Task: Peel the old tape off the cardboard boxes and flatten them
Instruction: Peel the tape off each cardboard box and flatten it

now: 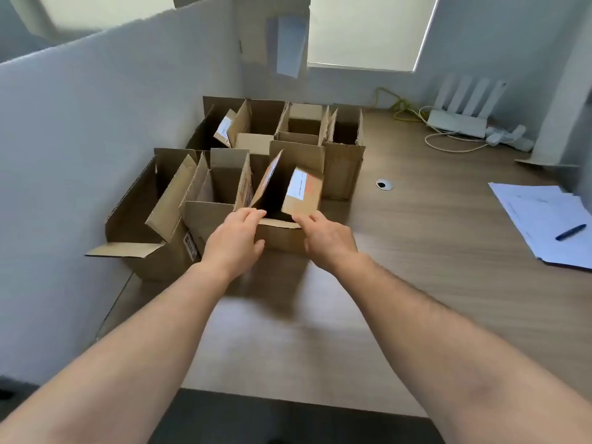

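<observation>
Two bare forearms reach forward over the wood-grain desk (416, 251) from the near edge. The left hand (232, 243) has its fingers curled over the near rim of a small open brown cardboard box (282, 235), thumb spread below against the box's front wall, so it grips the rim at the left corner. The right hand (328, 238) is at the same box's right front corner, fingers loosely extended and touching the lower edge of a raised flap with a white shipping label (302, 195); whether it is pinching that flap cannot be told. The box stands on the desk directly between the two hands, its flaps standing up and its inside dark.

Just left of it sit a narrower open cardboard box (221, 187) and a larger open cardboard box (144, 219) against the pale grey partition wall (80, 139). Behind are more open cardboard boxes (342, 155) in a tight cluster.

To the right, well apart, lies a stack of white papers (544, 219) with a dark blue pen (571, 232) on top. A round cable grommet (384, 184) is set in the desk. At the far corner stands a white router with four antennas (461, 113), with pale cables (448, 145) trailing.
</observation>
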Tool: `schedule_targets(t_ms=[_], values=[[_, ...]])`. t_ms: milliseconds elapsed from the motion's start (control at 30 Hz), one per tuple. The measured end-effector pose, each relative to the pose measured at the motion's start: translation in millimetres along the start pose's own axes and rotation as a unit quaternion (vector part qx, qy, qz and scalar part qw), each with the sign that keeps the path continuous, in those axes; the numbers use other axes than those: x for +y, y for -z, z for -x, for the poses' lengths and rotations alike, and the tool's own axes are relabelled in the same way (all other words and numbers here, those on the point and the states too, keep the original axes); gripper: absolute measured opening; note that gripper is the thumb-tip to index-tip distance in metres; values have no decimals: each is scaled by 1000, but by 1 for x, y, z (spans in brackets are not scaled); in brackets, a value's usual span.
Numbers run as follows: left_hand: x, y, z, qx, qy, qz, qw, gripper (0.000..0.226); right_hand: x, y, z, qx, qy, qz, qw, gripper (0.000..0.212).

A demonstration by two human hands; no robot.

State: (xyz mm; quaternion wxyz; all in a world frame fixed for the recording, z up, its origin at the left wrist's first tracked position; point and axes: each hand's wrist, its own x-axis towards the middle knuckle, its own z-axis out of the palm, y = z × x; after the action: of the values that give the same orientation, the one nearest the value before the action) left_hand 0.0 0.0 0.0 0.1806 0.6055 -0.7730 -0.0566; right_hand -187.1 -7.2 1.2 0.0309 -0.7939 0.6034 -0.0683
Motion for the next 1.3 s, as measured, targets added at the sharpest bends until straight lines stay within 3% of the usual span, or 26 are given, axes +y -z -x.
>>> schedule_targets(t_ms=[67, 167, 333, 400, 467, 567, 700, 833, 967, 1033, 1133, 1167, 1267, 1300], values=[[-2, -2, -4, -7, 2, 25, 1000, 57, 0, -2, -5, -19, -7, 5, 1000, 51], [-3, -5, -6, -23, 4, 26, 999, 56, 4, -5, -7, -36, -11, 9, 999, 41], [2, -2, -11, 13, -17, 41, 999, 48, 21, 0, -13, -5, -17, 9, 1000, 31], [11, -1, -14, 43, -6, 90, 995, 46, 33, 7, -9, -2, -49, -25, 998, 22], [19, -2, -17, 67, 17, 122, 990, 46, 51, 10, -2, 9, -126, -127, 984, 5], [29, -7, -22, 79, 48, 151, 984, 47, 82, 15, 9, 17, -215, -216, 952, 12], [47, -19, -29, 61, 105, 174, 977, 57, 125, 24, 28, 1, -183, -93, 979, 22], [66, -30, -37, 64, 165, 172, 969, 62, 159, 26, 38, 19, -227, -107, 968, 44], [75, -36, -45, 121, 243, 112, 956, 66, 164, 23, 45, -1, -305, -153, 940, 33], [77, -36, -48, 98, 278, 175, 939, 70, 160, 22, 48, -31, -317, -242, 917, 36], [78, -34, -50, 103, 312, 252, 910, 73, 157, 19, 47, -54, -341, -410, 844, 43], [77, -33, -50, 105, 330, 293, 891, 74, 157, 19, 46, -56, -353, -447, 820, 45], [75, -31, -42, 44, 429, 450, 782, 66, 160, 19, 49, -88, -388, -496, 772, 57], [76, -30, -38, 1, 447, 454, 771, 63, 161, 19, 50, -109, -393, -497, 766, 60]])
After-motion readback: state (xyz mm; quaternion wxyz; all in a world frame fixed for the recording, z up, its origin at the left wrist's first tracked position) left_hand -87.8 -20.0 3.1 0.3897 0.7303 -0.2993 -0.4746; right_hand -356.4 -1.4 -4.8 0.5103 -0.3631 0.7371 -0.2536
